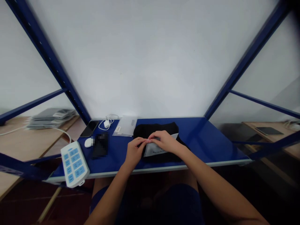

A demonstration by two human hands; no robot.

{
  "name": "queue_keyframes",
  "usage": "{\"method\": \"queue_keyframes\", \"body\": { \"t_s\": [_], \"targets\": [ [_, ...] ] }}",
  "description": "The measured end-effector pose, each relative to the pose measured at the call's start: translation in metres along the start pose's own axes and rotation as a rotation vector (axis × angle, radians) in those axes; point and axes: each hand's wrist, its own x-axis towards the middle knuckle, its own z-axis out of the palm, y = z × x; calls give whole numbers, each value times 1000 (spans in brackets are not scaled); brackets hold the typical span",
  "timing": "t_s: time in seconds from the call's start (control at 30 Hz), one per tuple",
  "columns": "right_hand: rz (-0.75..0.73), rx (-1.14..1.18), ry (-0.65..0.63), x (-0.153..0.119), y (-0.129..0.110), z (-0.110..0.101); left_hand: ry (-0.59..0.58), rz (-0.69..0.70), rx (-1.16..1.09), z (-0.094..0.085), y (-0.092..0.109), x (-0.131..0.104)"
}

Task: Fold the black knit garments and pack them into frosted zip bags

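Observation:
On the blue table lies a folded black cloth (156, 127). Across its front part is a light grey patch or piece with dark lettering (158, 150). My left hand (136, 150) is over the cloth's left side, thumb and fingertips pressed together. My right hand (165, 141) comes in from the right, its fingertips pinched and meeting those of my left hand above the grey piece. Whatever the fingertips hold is too small to make out.
A white power strip (75, 164) overhangs the table's left edge. Near it are a white mouse (88, 142), a black item (100, 146), a phone (89, 128), a white charger (107, 124) and a clear plastic bag (126, 125). Blue frame posts (248, 53) flank the table (197, 134).

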Motion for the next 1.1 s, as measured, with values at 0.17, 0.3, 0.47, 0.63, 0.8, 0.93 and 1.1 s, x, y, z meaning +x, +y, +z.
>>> {"method": "queue_keyframes", "body": {
  "t_s": [0.17,0.3,0.47,0.63,0.8,0.93,1.1],
  "targets": [
    [-67,-140,26,-1,6,4,-62,29,-3,-2,3,1],
    [-41,-296,47,-6,10,-7,48,36,46,-7,6,3],
    [60,-383,56,-27,34,-39,141,28,100,-23,4,6],
    [168,-359,81,-56,57,-61,122,-48,91,-33,-6,3],
    [100,-276,100,-57,42,-55,28,-76,-89,-21,-16,-4],
    [45,-284,-10,-39,24,-37,-143,-130,-166,-11,-23,-13],
    [12,-298,-90,-20,5,-24,-153,-217,-217,-5,-29,-23]
  ]
}}
